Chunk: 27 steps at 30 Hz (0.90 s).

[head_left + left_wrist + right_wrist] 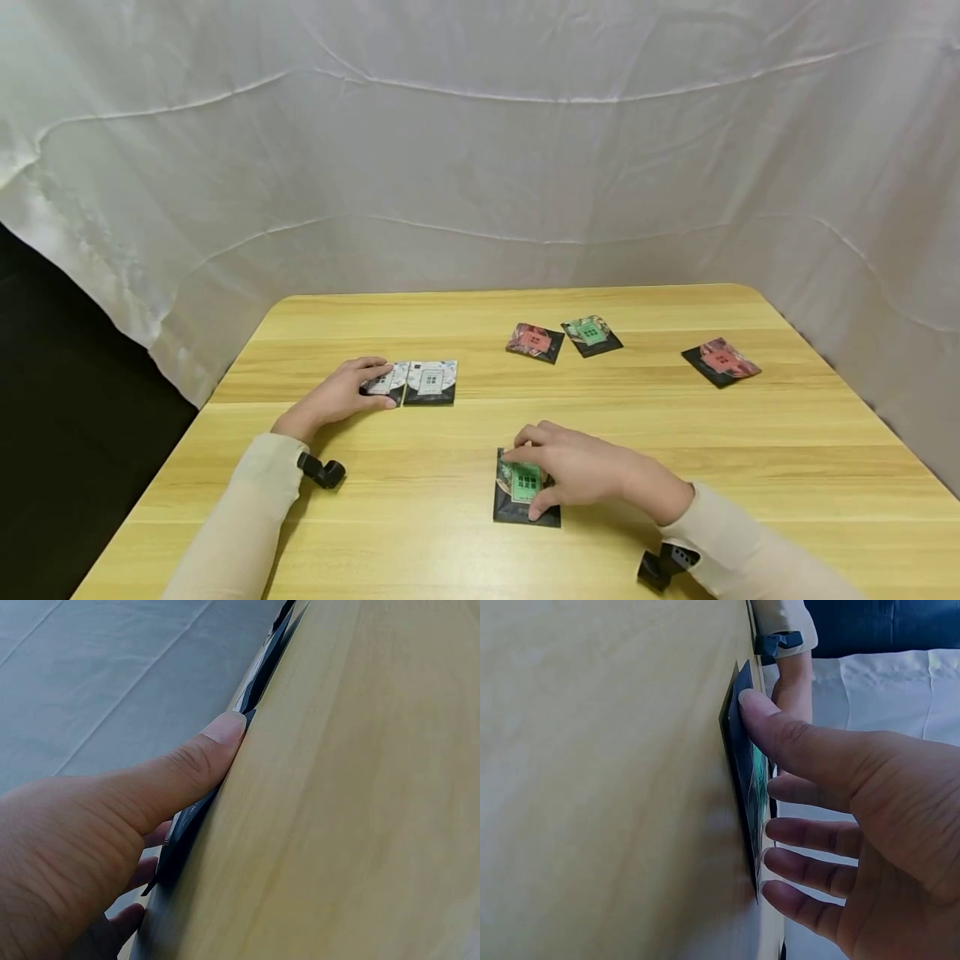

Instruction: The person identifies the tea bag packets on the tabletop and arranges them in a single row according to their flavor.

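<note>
At the left of the table, my left hand (347, 390) holds a white-and-black sachet (395, 385) across its width, thumb at the near edge and index finger at the far edge. A matching white-and-black sachet (431, 382) lies flat just to its right, almost edge to edge. In the left wrist view, the thumb (225, 731) presses along the sachet's dark edge. Front and centre, my right hand (581, 468) spans a green-and-black sachet (517, 504) on the table. Its thumb (761, 709) sits near the lower edge, its bent fingers toward the far side, partly covering the label.
Toward the back lie a red-and-black sachet (535, 342) and another green-and-black sachet (592, 335). A second red-and-black sachet (722, 362) lies at the right. The wooden table (420, 517) has a white curtain (480, 167) behind it.
</note>
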{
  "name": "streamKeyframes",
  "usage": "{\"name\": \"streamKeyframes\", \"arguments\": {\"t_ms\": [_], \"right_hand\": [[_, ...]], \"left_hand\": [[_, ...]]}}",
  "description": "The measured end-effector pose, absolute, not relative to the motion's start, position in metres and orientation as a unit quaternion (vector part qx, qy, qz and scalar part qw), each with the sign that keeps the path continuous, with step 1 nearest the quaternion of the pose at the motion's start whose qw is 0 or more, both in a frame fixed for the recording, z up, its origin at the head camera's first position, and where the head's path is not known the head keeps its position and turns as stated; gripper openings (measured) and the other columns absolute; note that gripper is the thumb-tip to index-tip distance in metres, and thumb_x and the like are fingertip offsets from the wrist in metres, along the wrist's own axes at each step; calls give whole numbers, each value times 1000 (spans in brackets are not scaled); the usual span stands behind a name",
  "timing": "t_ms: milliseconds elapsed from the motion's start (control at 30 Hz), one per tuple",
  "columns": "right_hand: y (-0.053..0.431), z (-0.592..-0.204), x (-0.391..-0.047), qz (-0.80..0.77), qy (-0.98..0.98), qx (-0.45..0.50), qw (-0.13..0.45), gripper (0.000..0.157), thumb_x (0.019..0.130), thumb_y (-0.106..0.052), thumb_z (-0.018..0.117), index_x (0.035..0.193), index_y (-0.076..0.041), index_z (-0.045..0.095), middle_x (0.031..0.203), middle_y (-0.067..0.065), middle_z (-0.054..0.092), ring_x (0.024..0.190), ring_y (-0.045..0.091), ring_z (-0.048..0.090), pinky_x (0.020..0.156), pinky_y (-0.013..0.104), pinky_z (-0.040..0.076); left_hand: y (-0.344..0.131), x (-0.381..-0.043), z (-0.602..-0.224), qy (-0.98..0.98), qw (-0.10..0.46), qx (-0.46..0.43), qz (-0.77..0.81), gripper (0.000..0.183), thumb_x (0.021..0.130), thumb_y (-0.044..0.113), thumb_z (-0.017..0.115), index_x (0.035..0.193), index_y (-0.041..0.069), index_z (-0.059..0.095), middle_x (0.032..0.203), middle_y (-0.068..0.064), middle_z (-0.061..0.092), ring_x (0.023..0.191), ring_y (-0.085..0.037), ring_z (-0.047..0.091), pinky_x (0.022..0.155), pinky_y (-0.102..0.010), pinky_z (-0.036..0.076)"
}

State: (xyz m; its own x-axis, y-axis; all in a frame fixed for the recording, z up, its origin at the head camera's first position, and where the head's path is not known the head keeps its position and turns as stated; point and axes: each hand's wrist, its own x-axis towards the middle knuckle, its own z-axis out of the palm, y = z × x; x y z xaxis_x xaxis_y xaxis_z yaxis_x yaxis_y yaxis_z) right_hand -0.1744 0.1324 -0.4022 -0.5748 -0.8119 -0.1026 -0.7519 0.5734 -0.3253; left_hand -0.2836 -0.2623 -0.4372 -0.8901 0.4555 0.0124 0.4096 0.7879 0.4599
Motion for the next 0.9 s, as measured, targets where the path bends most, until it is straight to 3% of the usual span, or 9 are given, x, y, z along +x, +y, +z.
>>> {"name": "streamKeyframes", "arguments": {"t_ms": [333,633,900], "right_hand": [[131,-401,-175,-102,885,-441,107,66,88,-43,70,143,-11,52,141,4,49,127,21,48,102,37,45],[131,-403,-176,-107,879,-451,113,59,94,-34,66,146,-12,49,148,9,45,134,25,45,106,40,42],[133,-404,-179,-119,876,-451,122,60,94,-46,61,144,-15,52,149,7,44,134,24,45,106,40,42]], "left_hand": [[-262,-284,-437,944,52,230,232,82,85,55,69,148,8,44,153,-16,35,140,-42,28,111,-60,24],[-263,-284,-437,944,50,231,230,83,85,56,69,148,8,44,152,-16,36,139,-42,29,112,-59,24],[-262,-283,-436,943,53,230,234,83,85,55,69,148,8,44,153,-16,36,140,-42,28,112,-60,24]]}}
